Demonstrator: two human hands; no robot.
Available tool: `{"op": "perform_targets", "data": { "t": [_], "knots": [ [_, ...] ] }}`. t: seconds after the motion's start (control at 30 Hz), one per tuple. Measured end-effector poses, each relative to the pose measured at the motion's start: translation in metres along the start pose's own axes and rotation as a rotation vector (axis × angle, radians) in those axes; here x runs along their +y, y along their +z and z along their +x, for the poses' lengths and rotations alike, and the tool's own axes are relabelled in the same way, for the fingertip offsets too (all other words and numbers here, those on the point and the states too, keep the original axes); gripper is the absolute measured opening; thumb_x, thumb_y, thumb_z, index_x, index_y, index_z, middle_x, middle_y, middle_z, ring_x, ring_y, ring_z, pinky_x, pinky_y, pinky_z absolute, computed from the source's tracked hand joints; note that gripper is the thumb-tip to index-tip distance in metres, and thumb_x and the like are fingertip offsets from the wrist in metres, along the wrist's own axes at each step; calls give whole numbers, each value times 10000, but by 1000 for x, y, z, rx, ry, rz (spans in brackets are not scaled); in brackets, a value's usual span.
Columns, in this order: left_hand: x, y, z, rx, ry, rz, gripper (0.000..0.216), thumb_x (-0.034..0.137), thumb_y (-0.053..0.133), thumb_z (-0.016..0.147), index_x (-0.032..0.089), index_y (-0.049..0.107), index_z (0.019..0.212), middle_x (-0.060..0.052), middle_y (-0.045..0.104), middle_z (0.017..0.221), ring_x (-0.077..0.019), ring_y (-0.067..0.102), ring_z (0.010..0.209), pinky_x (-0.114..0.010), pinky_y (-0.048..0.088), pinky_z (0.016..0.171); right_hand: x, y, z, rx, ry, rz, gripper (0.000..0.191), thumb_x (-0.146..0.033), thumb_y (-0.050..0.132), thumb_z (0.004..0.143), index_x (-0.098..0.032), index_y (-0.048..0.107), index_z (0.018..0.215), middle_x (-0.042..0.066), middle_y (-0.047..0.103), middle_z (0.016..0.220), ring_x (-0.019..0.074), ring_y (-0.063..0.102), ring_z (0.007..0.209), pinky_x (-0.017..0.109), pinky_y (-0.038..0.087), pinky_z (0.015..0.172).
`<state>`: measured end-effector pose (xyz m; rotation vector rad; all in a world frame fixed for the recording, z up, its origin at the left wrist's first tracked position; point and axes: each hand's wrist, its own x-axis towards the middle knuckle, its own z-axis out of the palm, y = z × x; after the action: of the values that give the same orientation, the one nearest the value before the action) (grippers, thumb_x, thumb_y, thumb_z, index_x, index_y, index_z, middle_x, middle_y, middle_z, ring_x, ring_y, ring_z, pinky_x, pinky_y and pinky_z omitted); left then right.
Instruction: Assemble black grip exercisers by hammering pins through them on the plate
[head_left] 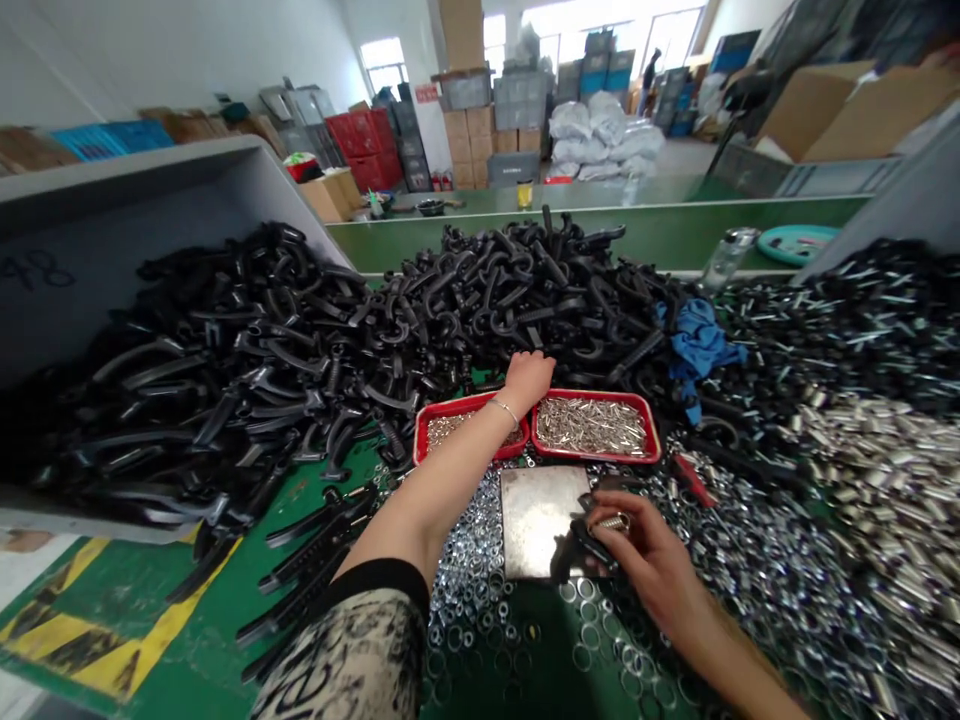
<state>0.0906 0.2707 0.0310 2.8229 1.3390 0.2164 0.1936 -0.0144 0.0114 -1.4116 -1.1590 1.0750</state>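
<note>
My left hand (529,378) reaches forward over the back edge of two red trays, at the front of a heap of black curved parts (495,290). Its fingers curl downward and the tips are hidden, so what they grip does not show. Low over the square metal plate (536,515), my right hand (637,545) pinches a dark, handle-like part (574,548) with a small coil spring (613,522) at the fingers. Small silvery pins lie in the left red tray (420,440) and the right red tray (655,440).
Loose nuts (469,560) and metal rings (589,635) surround the plate. Metal sleeves (885,480) are heaped at right, near a blue cloth (701,340). A grey bin (277,190) spills black parts at left. A glass jar (727,258) stands behind.
</note>
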Motion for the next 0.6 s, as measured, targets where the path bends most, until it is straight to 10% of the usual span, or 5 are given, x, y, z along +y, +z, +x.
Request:
{"op": "perform_targets", "data": {
  "t": [0.2, 0.37, 0.6],
  "knots": [
    [1, -20, -11, 195, -80, -156, 209, 154, 525, 932, 108, 574, 1131, -159, 655, 1123, -275, 630, 1111, -404, 455, 982, 5, 18, -20, -196, 432, 539, 412, -530, 742, 824, -167, 714, 1018, 58, 659, 921, 140, 594, 749, 246, 498, 618],
    [12, -52, -74, 523, -356, -901, 233, 222, 655, 857, 163, 502, 1022, -95, 671, 1034, -210, 688, 981, -378, 524, 926, 5, -5, -40, -270, 395, 431, 376, -541, 645, 903, -173, 718, 911, 57, 676, 873, 174, 613, 823, 317, 516, 793],
    [86, -24, -227, 113, -327, -1766, 369, 313, 702, 818, 174, 484, 1081, -66, 695, 969, -199, 735, 819, -378, 579, 798, -13, -39, 7, -86, 45, 506, 328, -514, 645, 901, -203, 720, 974, 90, 690, 1211, 219, 653, 1028, 400, 500, 957]
  ]
}}
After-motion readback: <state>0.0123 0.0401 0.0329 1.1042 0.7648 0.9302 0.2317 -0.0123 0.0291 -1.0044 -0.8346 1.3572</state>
